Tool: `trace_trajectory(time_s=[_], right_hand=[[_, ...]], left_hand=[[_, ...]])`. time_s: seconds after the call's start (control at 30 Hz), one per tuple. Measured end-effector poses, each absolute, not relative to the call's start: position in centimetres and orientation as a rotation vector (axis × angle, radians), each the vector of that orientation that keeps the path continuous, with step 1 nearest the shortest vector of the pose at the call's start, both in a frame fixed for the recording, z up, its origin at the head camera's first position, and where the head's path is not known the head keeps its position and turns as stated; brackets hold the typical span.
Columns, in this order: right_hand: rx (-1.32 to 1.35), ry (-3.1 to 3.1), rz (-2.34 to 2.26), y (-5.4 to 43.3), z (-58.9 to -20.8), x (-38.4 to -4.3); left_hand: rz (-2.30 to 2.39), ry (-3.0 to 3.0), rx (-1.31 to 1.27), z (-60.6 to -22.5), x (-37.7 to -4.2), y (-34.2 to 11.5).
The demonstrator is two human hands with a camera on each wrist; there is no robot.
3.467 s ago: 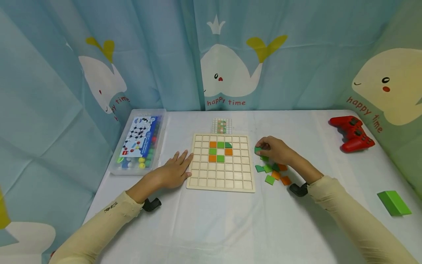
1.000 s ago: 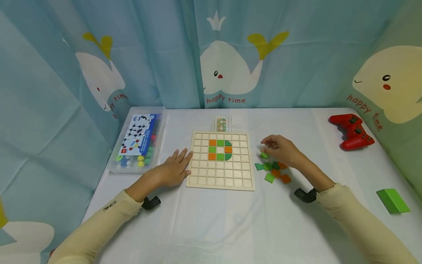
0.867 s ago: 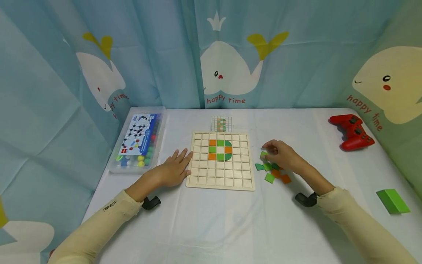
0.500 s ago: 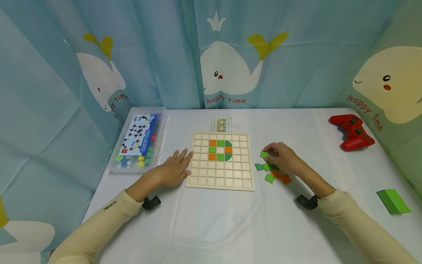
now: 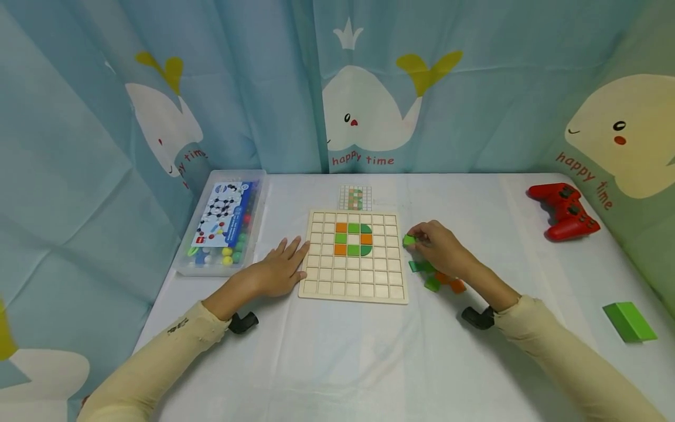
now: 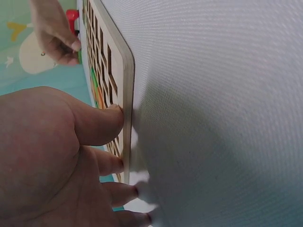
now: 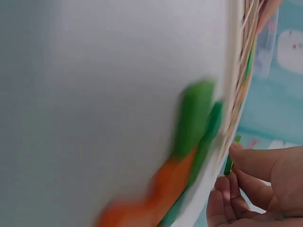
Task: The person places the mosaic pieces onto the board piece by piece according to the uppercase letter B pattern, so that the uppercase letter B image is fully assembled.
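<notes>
My right hand (image 5: 439,247) pinches a light green square tile (image 5: 408,241) just off the right edge of the wooden grid board (image 5: 353,287). In the right wrist view the same green tile (image 7: 230,158) shows between thumb and fingertips. On the board, orange, light green and dark green tiles (image 5: 353,250) form a ring around one bare cell. My left hand (image 5: 276,272) lies with spread, straight fingers at the board's left edge; in the left wrist view its thumb (image 6: 102,124) touches the board's rim (image 6: 124,75). Loose green and orange tiles (image 5: 443,278) lie below my right hand, partly hidden by it.
A small printed pattern card (image 5: 355,198) lies behind the board. At the left stands a clear plastic box (image 5: 221,223) of coloured balls. A red game controller (image 5: 563,212) and a green block (image 5: 630,322) are on the right. A whale-print curtain (image 5: 285,88) closes off the back.
A dark green rounded tile has been added at the ring's lower right corner. My right hand then picked up a light green tile from the pile and moved left with it. My left hand stays put.
</notes>
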State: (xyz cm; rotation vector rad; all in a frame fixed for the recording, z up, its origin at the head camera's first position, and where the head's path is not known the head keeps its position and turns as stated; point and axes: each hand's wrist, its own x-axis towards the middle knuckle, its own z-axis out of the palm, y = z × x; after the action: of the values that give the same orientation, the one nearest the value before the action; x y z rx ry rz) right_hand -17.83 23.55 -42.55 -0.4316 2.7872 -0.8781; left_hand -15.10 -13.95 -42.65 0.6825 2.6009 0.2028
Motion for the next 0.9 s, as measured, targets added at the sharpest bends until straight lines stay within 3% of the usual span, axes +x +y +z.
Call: trace_trajectory(time_s=[0.43, 0.9], right_hand=[[-0.813, 2.701, -0.934, 13.5, -42.4, -16.5], [-0.891, 2.751, -0.82, 10.5, -43.5, -16.1]], left_hand=[[0.213, 2.616, 0.664, -42.6, -15.1, -14.0], [0.21, 2.611, 0.682, -42.3, -15.0, -13.9]])
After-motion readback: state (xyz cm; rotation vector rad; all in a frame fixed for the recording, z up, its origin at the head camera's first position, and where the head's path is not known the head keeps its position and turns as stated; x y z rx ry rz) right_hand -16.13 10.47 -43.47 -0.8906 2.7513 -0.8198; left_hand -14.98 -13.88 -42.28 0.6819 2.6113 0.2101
